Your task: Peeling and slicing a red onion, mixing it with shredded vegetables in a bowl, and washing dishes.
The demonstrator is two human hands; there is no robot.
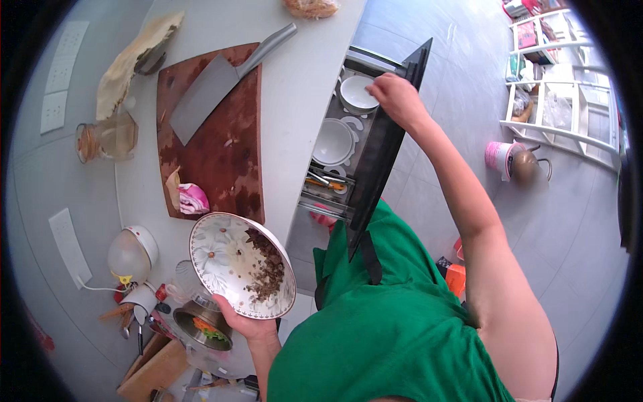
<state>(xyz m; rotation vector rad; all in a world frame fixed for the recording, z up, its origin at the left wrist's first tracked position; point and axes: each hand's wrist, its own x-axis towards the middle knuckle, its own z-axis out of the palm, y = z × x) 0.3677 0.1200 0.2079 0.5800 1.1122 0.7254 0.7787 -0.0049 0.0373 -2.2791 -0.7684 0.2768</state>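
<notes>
My left hand (247,321) holds a patterned bowl (221,261) by its rim, tilted, with brown spices and a star anise lying in it. Over the front of an open drawer (372,130) is my right hand (394,98), its fingers curled at the edge of a white bowl (357,94); whether they grip anything is unclear. Another white bowl (332,142) stands in the drawer beside a compartment of utensils (326,182). On the counter, a cleaver (206,98) lies across a wooden cutting board (226,166), near a piece of red onion (193,199).
A glass jar (118,136) stands by the wall, left of the board. Near my left hand are a metal bowl (203,326) with orange and green food and a utensil holder (143,299). A white shelf rack (562,128) and a kettle (525,166) are at the right.
</notes>
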